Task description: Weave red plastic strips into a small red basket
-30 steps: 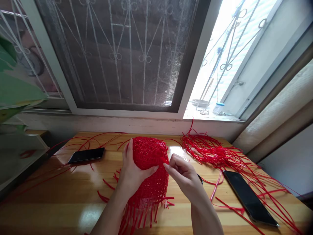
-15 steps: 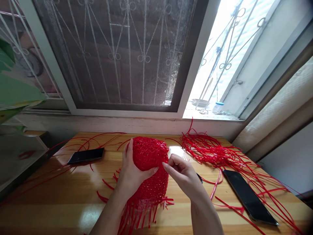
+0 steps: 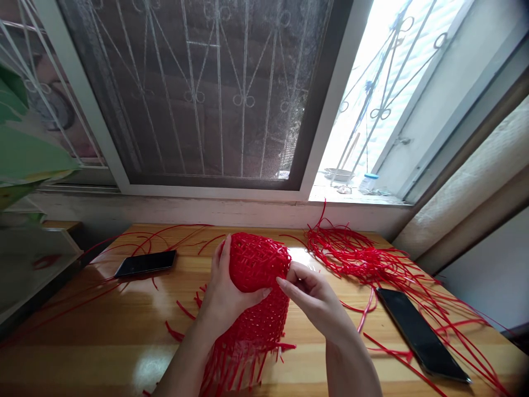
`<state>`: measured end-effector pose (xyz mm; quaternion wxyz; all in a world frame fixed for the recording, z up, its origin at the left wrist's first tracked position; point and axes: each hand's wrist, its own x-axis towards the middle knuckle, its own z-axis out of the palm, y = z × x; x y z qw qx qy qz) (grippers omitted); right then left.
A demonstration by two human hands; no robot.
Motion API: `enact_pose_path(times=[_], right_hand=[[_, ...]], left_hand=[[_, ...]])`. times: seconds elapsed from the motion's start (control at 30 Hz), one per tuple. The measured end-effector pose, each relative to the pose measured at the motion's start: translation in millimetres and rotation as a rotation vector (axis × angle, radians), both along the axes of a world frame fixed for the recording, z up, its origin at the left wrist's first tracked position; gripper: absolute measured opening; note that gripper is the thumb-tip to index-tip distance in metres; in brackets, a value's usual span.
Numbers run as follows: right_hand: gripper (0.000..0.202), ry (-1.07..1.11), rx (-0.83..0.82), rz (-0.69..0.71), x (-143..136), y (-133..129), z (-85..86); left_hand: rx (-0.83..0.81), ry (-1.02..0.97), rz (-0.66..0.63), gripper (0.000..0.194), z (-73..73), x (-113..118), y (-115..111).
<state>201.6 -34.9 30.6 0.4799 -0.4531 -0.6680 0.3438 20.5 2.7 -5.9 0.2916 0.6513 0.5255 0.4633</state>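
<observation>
A red woven basket [image 3: 260,259] stands in the middle of the wooden table, its loose strip ends [image 3: 235,364] fringing out toward me. My left hand [image 3: 225,289] is wrapped round its left side, fingers behind and thumb lying across the front. At the basket's right edge my right hand [image 3: 312,295] is closed in a pinch, thumb and fingertips against the weave. Whatever is between those fingertips is too small to make out.
A tangled heap of red strips [image 3: 355,253] covers the table's back right, with strands trailing forward. One black phone [image 3: 421,333] lies at the right, another [image 3: 146,263] at the left over some strips. Behind the wooden table [image 3: 103,331] is a barred window [image 3: 215,190].
The basket has shifted slightly to the right, and both hands have moved with it. My right hand remains pinched at its right edge.
</observation>
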Motion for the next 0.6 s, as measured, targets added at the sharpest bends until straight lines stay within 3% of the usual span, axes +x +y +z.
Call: enact_pose_path(times=[0.3,0.47,0.6], right_hand=[[0.042,-0.038,0.005,-0.051,5,2,-1.5],[0.039,-0.162,0.004,-0.120,12,2,-1.7],[0.040,-0.246,0.154,-0.221,11,1,-2.9]], left_hand=[[0.021,-0.021,-0.038,0.118,-0.3,-1,1],[-0.025,-0.023,-0.070,0.115,-2.2,-2,3],[-0.043,-0.068,-0.100,0.113,-3.5,-2,2]])
